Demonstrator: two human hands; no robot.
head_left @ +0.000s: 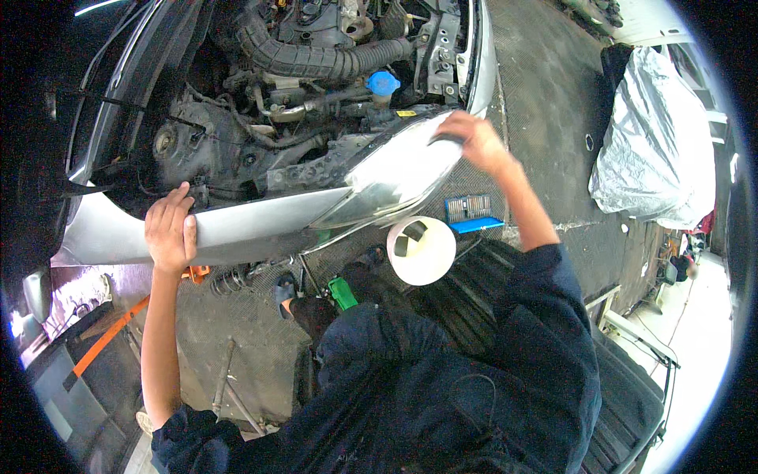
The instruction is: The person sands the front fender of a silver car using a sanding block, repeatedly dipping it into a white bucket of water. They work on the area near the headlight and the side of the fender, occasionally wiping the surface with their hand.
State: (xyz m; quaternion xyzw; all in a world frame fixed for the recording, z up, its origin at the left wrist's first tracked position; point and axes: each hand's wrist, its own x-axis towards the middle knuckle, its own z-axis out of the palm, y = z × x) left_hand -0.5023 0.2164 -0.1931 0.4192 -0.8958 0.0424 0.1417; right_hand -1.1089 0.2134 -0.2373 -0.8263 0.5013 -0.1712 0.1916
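My left hand (169, 230) lies with its fingers stretched out on the silver fender (245, 230) of a car, at the edge of the engine bay. Over at the front corner, my right hand (476, 143) is closed on a dark piece of sandpaper (447, 139), mostly hidden under the fingers. It presses against the headlight (403, 164), whose lens looks whitish and hazy. Below the headlight stands a white bucket (433, 268) with dark grey pieces (412, 231) in it.
An open blue tool case (476, 225) lies beyond the bucket. The engine bay is open, with a blue-capped reservoir (383, 83) and a black air hose (316, 59). A green tool (342, 293) is near my legs. A silver cover (655, 150) drapes something at the right.
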